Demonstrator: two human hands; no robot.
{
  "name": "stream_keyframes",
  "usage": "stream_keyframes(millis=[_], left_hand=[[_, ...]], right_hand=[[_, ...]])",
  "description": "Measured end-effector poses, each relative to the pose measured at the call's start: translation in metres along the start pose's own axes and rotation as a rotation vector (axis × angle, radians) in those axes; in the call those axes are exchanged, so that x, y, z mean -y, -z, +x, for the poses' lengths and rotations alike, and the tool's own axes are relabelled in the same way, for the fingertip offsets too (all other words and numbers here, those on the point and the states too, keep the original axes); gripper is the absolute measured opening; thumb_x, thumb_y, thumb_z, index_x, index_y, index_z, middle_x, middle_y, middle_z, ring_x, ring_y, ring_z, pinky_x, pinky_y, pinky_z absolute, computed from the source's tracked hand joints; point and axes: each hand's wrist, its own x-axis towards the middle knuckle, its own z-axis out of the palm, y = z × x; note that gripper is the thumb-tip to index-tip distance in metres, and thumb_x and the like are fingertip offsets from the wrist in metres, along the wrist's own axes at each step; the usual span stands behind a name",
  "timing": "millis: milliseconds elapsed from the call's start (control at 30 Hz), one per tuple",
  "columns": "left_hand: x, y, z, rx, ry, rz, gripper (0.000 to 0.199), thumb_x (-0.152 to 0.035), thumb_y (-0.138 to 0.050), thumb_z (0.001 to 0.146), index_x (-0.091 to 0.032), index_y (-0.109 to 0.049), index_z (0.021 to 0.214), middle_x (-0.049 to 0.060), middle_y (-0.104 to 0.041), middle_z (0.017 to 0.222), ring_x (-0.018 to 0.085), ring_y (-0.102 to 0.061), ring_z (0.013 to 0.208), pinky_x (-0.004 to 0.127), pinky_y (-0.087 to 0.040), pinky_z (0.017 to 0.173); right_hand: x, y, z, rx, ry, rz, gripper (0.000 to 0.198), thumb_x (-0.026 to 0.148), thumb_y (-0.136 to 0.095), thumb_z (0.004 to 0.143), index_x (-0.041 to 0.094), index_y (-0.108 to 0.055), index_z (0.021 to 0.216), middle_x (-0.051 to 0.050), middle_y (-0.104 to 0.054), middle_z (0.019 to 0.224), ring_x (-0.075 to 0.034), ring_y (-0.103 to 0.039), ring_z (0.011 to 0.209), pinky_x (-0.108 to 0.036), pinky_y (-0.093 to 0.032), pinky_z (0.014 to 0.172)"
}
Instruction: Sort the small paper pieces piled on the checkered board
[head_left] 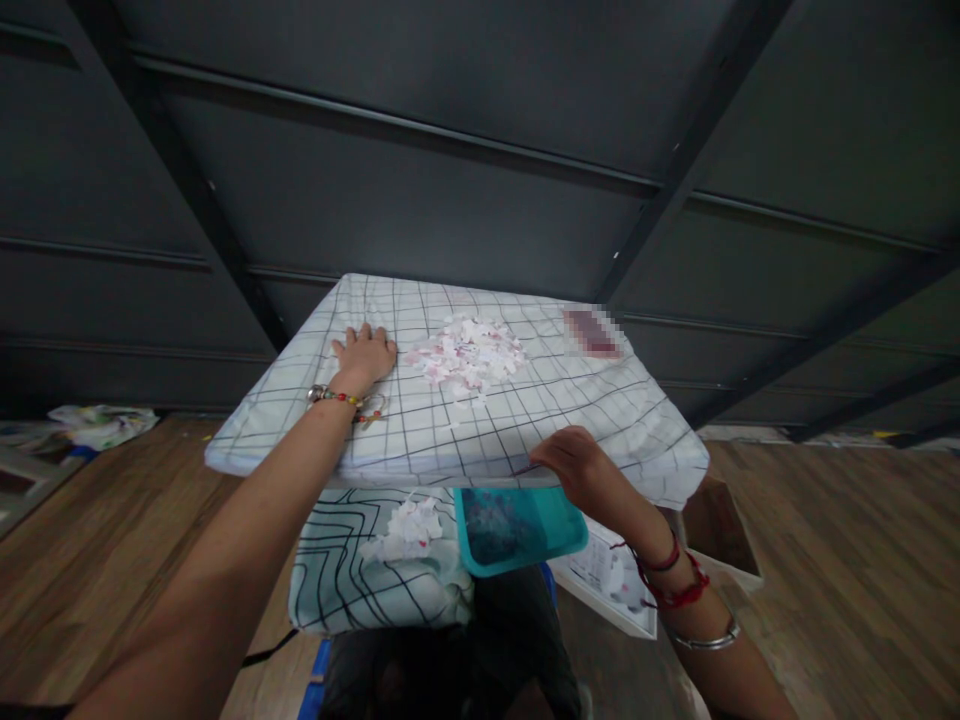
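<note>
My left hand (365,358) lies flat on the checked cloth (390,435) covering the table, fingers spread and holding nothing. Just to its right is a loose heap of small white and pinkish paper scraps (472,355). Closed fingers of my right hand (574,460) grip a thin, dark, pointed tool (525,469) at the table's front edge; it looks like tweezers, but too little of it shows to be sure. Below that edge sits a teal plastic tray (487,568) with small dark bits in it.
More paper scraps (409,530) rest on a patterned cushion or cloth (360,590) beside the tray. A white box (615,605) and a brown open carton (724,530) stand at lower right. A blurred reddish item (592,332) lies at the table's back right. Dark panels (420,200) rise behind.
</note>
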Motion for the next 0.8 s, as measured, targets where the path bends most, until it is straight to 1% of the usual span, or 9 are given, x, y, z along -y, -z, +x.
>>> stream_keyframes(millis=[133, 233, 367, 533, 633, 800], left_hand=[[0.000, -0.001, 0.001, 0.003, 0.002, 0.004, 0.058, -0.041, -0.018, 0.089, -0.016, -0.038, 0.138, 0.013, -0.024, 0.151, 0.036, -0.019, 0.136, 0.062, -0.019, 0.104], [0.000, 0.000, 0.001, 0.009, 0.004, 0.005, 0.058, -0.041, -0.018, 0.089, -0.016, -0.037, 0.138, 0.013, -0.024, 0.151, 0.036, -0.019, 0.137, 0.062, -0.018, 0.105], [0.000, 0.000, 0.000, 0.006, -0.001, 0.005, 0.058, -0.040, -0.018, 0.089, -0.016, -0.035, 0.140, 0.013, -0.024, 0.151, 0.035, -0.019, 0.137, 0.061, -0.019, 0.104], [0.001, -0.001, 0.000, -0.008, -0.008, 0.016, 0.057, -0.040, -0.018, 0.090, -0.016, -0.038, 0.138, 0.013, -0.025, 0.150, 0.037, -0.021, 0.136, 0.062, -0.021, 0.103], [0.001, -0.002, -0.001, -0.011, -0.006, 0.010, 0.057, -0.040, -0.018, 0.090, -0.017, -0.038, 0.138, 0.013, -0.026, 0.150, 0.036, -0.021, 0.136, 0.061, -0.020, 0.103], [0.000, 0.000, -0.002, -0.005, 0.004, 0.016, 0.057, -0.040, -0.018, 0.090, -0.017, -0.039, 0.137, 0.013, -0.026, 0.150, 0.035, -0.021, 0.136, 0.060, -0.020, 0.104]], right_hand=[[0.000, 0.004, 0.005, -0.031, 0.010, -0.008, 0.028, 0.000, -0.042, 0.084, 0.016, -0.064, 0.091, -0.005, -0.066, 0.083, -0.018, -0.056, 0.079, -0.034, -0.042, 0.080], [-0.005, 0.002, 0.022, -0.081, -0.048, -0.027, 0.026, 0.003, -0.042, 0.087, 0.017, -0.063, 0.091, -0.005, -0.067, 0.083, -0.018, -0.058, 0.078, -0.033, -0.041, 0.077], [-0.015, -0.014, 0.055, -0.143, -0.110, -0.101, 0.024, 0.010, -0.042, 0.090, 0.016, -0.063, 0.098, -0.007, -0.068, 0.089, -0.020, -0.058, 0.085, -0.033, -0.038, 0.081], [-0.024, -0.035, 0.089, -0.088, -0.190, -0.181, 0.028, 0.007, -0.040, 0.088, 0.015, -0.062, 0.104, -0.008, -0.067, 0.089, -0.021, -0.057, 0.086, -0.034, -0.034, 0.081], [-0.030, -0.041, 0.096, -0.083, -0.202, -0.174, 0.031, 0.006, -0.039, 0.088, 0.015, -0.062, 0.107, -0.009, -0.067, 0.094, -0.021, -0.056, 0.092, -0.034, -0.034, 0.083], [-0.041, -0.050, 0.093, -0.081, -0.184, -0.131, 0.031, 0.007, -0.039, 0.088, 0.016, -0.063, 0.105, -0.008, -0.066, 0.094, -0.021, -0.055, 0.093, -0.033, -0.035, 0.084]])
